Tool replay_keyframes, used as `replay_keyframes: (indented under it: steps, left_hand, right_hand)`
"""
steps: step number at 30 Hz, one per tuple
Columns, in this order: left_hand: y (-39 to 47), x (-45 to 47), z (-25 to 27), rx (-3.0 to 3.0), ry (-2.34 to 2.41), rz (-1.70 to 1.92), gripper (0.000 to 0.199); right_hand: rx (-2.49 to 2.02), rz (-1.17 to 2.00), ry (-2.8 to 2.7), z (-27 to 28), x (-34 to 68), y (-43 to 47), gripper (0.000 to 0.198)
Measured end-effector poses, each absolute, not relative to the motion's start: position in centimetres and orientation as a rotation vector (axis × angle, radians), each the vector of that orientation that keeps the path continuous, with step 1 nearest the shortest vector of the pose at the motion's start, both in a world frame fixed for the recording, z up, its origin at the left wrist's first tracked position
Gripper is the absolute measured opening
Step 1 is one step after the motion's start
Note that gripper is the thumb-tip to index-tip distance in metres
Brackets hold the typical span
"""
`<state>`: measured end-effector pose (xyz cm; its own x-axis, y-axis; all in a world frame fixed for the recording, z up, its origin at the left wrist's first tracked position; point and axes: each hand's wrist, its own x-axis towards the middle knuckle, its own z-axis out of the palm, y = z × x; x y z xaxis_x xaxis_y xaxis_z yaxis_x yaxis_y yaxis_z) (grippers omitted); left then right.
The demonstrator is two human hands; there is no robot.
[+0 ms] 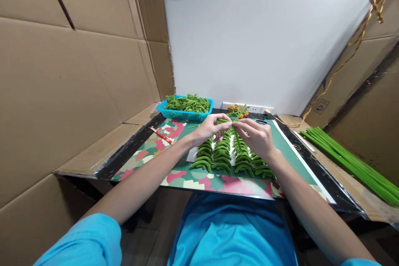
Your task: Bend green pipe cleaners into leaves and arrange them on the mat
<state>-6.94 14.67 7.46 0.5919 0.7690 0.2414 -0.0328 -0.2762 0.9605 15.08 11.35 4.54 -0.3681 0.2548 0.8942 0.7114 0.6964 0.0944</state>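
Note:
Above the table, my left hand (pixel 213 128) and my right hand (pixel 256 135) meet fingertip to fingertip. Both are closed in a pinch on fuzzy green pipe cleaners (pixel 242 111) that cross between them. One end sticks up past the fingers and another hangs down; the crossing itself is partly hidden by my fingertips. Beneath the hands, bent green pipe cleaner pieces (pixel 222 156) lie in several neat rows, partly on white paper. Under them spreads a patterned green and pink mat (pixel 187 181).
A blue basket (pixel 186 114) heaped with green pieces stands at the back left. Orange and green fuzzy pieces (pixel 238 111), a power strip (pixel 258 110) and scissors (pixel 261 122) are behind my hands. A red stick (pixel 161 135) lies left, long green pipe cleaners (pixel 346 162) right. Cardboard walls (pixel 77 70) flank the table.

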Motion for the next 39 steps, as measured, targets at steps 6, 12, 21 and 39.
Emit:
replay_keyframes:
  steps: [6,12,21,39]
  left_hand:
    - [14.9,-6.93,7.31,1.713,0.627,0.902,0.04]
    - [14.98,-6.99,7.23,1.735,0.628,0.906,0.037]
    - [14.46,-6.76,7.51,1.802,0.648,0.953,0.039]
    - [14.75,-6.45,7.12,1.907,0.662,1.048,0.038]
  right_hand:
    - [-0.795,-0.578,-1.994,4.61,15.09,11.31,0.022]
    - [-0.78,-0.661,-1.983,4.64,15.07,11.43,0.019]
    - [-0.824,-0.706,-2.018,4.79,14.84,11.34,0.023]
    - [-0.842,-0.743,-1.991,4.6,14.61,11.53,0.023]
